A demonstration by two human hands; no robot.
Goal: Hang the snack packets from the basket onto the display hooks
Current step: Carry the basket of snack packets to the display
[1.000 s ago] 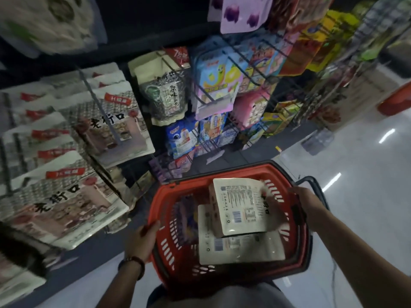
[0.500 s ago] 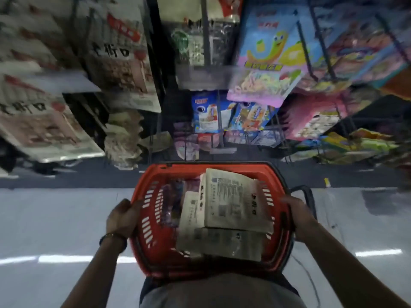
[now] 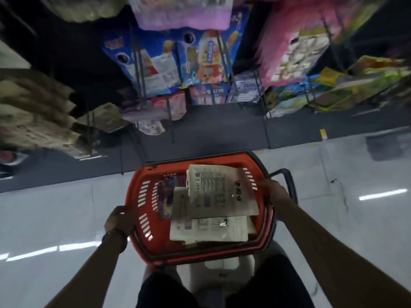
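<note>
Basket (image 3: pixel 143 210) lower, farther back from the hung packets (image 3: pixel 206 61).

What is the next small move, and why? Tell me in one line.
Probably lower the red basket to the floor. The left hand and right hand both grip its rim, so neither is free to take the top white packet, which lies in the basket in front of the hanging display.
</note>
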